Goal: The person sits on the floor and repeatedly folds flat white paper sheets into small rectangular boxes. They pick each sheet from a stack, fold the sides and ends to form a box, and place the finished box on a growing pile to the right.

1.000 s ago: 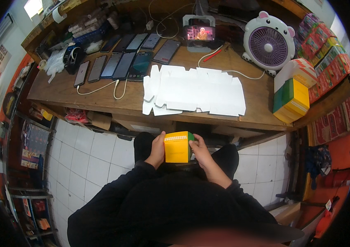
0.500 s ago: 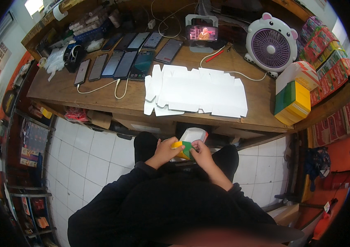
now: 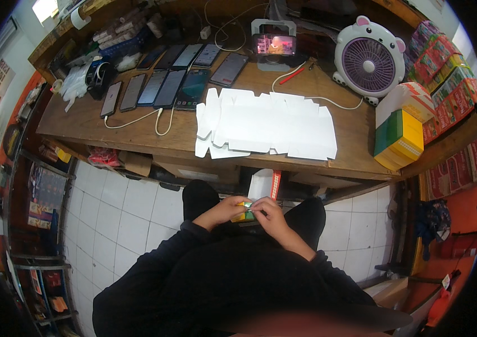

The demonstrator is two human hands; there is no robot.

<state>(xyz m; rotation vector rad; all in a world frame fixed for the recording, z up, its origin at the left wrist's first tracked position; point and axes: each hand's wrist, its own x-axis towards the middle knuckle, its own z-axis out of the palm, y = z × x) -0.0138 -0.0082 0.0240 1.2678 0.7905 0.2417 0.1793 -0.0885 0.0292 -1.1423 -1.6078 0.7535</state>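
Observation:
Over my lap I hold a small folding carton [image 3: 261, 184], with white inner faces, a red patterned edge and a green and yellow end. My left hand [image 3: 224, 211] is closed on its yellow and green end. The fingers of my right hand [image 3: 269, 215] are pinched at the same end, next to the left fingertips. Part of the carton is hidden behind both hands. On the desk in front lies a stack of flat white carton blanks [image 3: 272, 126]. Finished-looking green and yellow boxes [image 3: 400, 137] stand together at the right.
Several phones [image 3: 169, 89] lie on the wooden desk [image 3: 81, 121] at the left, some with white cables. A phone on a stand [image 3: 275, 45] shows a video. Beside it are a bear-shaped fan [image 3: 368, 64] and stacked colourful packs [image 3: 440, 73]. Dark shelves [image 3: 42, 224] stand at the left.
The carton has turned in my hands, so its white panel stands more upright and the red edge shows. My right hand has shifted slightly left, closer to the left hand.

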